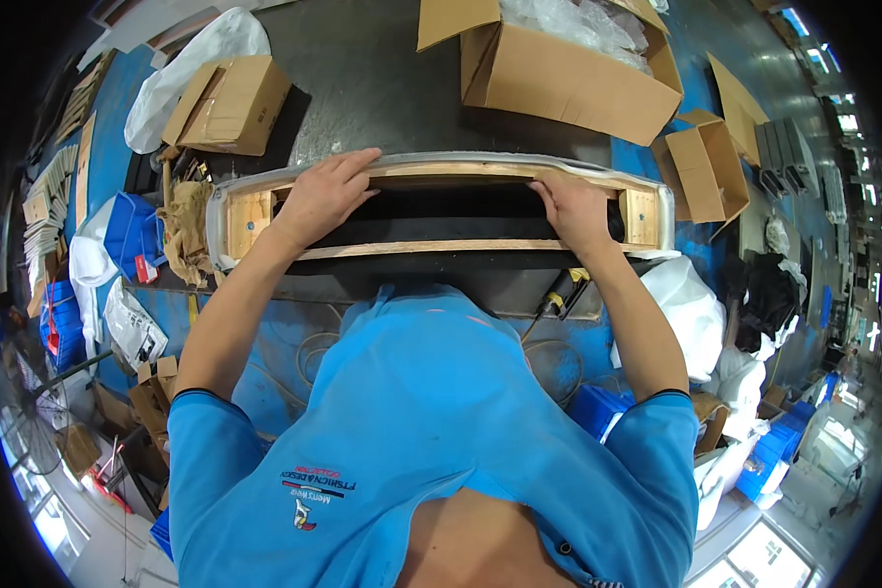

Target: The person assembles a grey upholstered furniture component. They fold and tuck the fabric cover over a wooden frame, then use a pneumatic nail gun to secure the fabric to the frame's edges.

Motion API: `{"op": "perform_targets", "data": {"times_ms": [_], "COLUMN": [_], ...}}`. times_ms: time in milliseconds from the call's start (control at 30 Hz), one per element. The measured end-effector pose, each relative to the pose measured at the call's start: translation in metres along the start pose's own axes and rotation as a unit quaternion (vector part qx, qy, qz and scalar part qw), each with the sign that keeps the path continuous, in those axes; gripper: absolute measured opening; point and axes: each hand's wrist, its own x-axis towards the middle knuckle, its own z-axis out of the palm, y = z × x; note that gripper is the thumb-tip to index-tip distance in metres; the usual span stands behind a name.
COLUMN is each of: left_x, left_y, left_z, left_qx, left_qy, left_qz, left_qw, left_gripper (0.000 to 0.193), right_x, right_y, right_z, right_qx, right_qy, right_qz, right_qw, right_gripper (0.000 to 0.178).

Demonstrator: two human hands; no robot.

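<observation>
A long wooden frame (441, 246) lies across the bench edge in front of me, its outer side wrapped in grey fabric (461, 157). Dark material shows through its hollow middle. My left hand (325, 199) closes over the far rail left of centre, fingers laid along the top and thumb on the inner side. Further right, my right hand (576, 208) grips the same rail, fingers bent over it and thumb toward the inside. Close to the near rail, right of my body, rests a black and yellow tool (563, 292), likely an air stapler.
Beyond the frame, the dark bench (382, 78) carries a closed carton (230, 103) and a large carton (568, 83) of clear plastic wrap. Another open carton (701, 171) stands right. Blue bins (132, 235) and brown paper (186, 220) are left; a white bag (686, 309) sits by my right arm.
</observation>
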Motion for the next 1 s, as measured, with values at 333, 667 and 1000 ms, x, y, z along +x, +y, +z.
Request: {"op": "perform_targets", "data": {"times_ms": [333,667,1000], "left_x": [0.003,0.052,0.054], "left_y": [-0.004,0.011,0.011], "left_z": [0.014,0.002,0.039], "left_qx": [0.061,0.187,0.167], "left_qy": [-0.027,-0.324,-0.153], "left_qz": [-0.013,0.052,0.130], "left_qw": [0.998,0.926,0.965], "left_gripper": [0.022,0.075,0.059], "right_x": [0.015,0.016,0.020], "right_y": [-0.015,-0.004,-0.014], "right_z": [-0.008,0.010,0.007], "right_qx": [-0.072,-0.014,-0.012], "right_qy": [0.129,0.097,0.104], "right_qz": [-0.047,0.005,0.030], "right_qw": [0.988,0.995,0.994], "right_gripper": [0.013,0.016,0.013]}}
